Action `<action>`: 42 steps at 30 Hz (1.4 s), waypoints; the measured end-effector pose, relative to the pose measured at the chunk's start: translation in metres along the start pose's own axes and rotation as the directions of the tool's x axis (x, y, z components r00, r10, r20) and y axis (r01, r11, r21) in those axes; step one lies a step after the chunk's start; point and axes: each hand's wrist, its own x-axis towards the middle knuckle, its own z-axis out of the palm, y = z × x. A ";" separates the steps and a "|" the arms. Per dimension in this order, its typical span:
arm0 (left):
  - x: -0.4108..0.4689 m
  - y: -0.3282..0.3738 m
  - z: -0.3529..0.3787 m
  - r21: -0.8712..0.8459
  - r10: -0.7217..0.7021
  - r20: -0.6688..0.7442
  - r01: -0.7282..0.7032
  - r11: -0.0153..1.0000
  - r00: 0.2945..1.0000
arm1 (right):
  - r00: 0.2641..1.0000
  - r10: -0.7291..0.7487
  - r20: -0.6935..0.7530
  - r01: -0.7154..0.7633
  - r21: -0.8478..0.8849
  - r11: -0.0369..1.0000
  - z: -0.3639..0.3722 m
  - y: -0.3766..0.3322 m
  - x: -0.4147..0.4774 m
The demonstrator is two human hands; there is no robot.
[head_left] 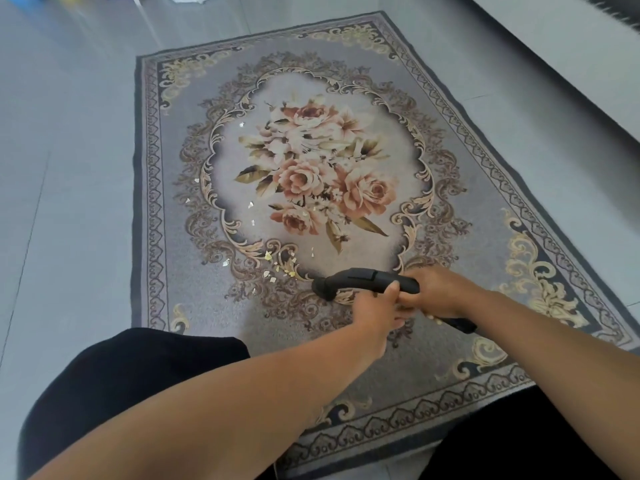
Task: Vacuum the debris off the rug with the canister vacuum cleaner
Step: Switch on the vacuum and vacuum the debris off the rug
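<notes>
Both hands, left (375, 311) and right (438, 292), fingers curled around black vacuum handle (363, 277), lower centre; debris (277, 266) left of its open end on rug (194, 289).

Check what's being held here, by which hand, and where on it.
Both hands grip the black vacuum handle. The left hand holds its middle with the thumb on top, and the right hand holds the rear end just behind.

Debris (273, 266) lies on the rug (173, 237), left of the vacuum handle (360, 277); rug on floor (69, 168)
</notes>
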 end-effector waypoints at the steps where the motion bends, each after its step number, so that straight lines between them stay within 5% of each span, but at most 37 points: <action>1: -0.001 -0.001 0.001 0.000 -0.001 0.001 0.001 1.000 1.000 | 1.000 -0.006 0.018 0.006 0.011 1.000 -0.001 0.000 -0.002; 8: -0.005 0.003 0.004 -0.009 -0.050 -0.001 0.050 0.999 0.999 | 0.997 -0.021 0.080 0.018 0.033 0.999 -0.006 0.004 0.000; 17: 0.015 0.056 -0.015 -0.057 0.157 -0.075 -0.162 0.985 0.985 | 0.965 0.042 -0.258 -0.031 0.047 0.998 -0.009 -0.028 0.048; 32: 0.014 0.045 -0.027 -0.021 -0.003 -0.036 0.003 1.000 0.999 | 0.999 0.049 -0.017 -0.048 0.019 0.999 -0.009 -0.029 0.043; 42: 0.032 0.058 -0.054 -0.046 0.110 -0.227 -0.124 0.991 0.968 | 0.977 0.058 -0.207 -0.056 0.013 0.998 0.014 -0.080 0.069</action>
